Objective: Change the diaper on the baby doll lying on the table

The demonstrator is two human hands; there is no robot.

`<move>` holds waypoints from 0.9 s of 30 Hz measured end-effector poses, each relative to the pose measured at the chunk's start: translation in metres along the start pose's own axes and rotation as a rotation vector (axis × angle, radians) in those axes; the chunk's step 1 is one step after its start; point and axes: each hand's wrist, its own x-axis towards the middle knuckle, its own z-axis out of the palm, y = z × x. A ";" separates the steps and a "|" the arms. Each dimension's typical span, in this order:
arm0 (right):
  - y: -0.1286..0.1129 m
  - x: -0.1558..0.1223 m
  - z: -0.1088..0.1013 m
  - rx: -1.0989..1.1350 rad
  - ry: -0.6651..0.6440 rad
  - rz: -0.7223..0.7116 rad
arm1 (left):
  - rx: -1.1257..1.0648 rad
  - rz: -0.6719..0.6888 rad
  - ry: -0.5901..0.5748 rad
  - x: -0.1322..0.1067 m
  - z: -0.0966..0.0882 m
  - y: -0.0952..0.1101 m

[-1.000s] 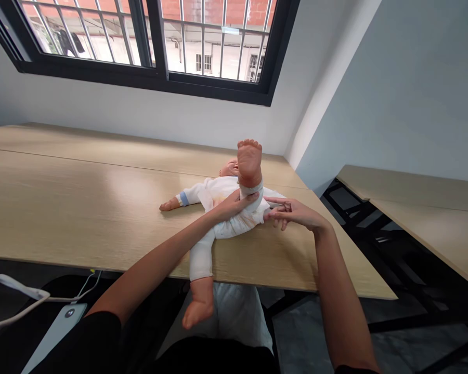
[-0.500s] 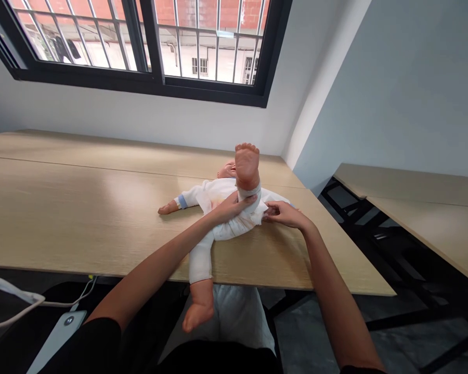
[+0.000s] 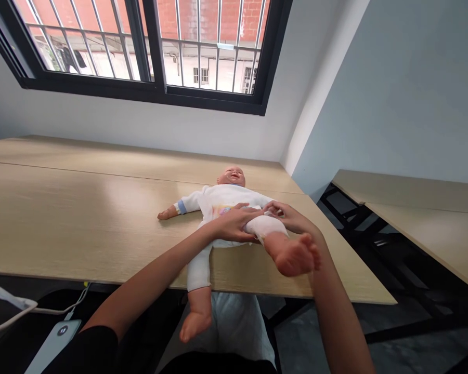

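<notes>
Head view: left hand (image 3: 234, 224) pressing baby doll (image 3: 230, 200) to table (image 3: 101, 208), fingers spread flat on belly, steadying torso; right hand (image 3: 290, 218) fingers clamped on doll's leg (image 3: 265, 227), holding it bent outward.

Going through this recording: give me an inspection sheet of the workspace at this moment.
Surface: light wood table, a seam running across it.
Job's things: baby doll on its back in white clothes, one leg raised and bent aside, the other hanging over the table edge.
Clutter: pale flat device below the table edge, lower left.
Hands: left hand across the doll's middle; right hand at the doll's hip, behind the raised leg.
Cables: white cable running to the device.
Surroundings: barred window, blue-grey wall, second wood table on dark metal frame.
</notes>
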 end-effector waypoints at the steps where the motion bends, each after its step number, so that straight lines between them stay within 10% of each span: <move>1: -0.001 -0.001 -0.003 0.044 0.031 0.032 | 0.065 0.008 -0.030 0.000 0.001 0.001; 16: 0.009 -0.016 -0.027 0.090 0.411 0.066 | 0.690 -0.012 0.030 0.000 0.003 0.008; 27: 0.005 -0.013 -0.020 0.106 0.419 -0.025 | 0.636 -0.013 0.030 0.006 0.010 0.001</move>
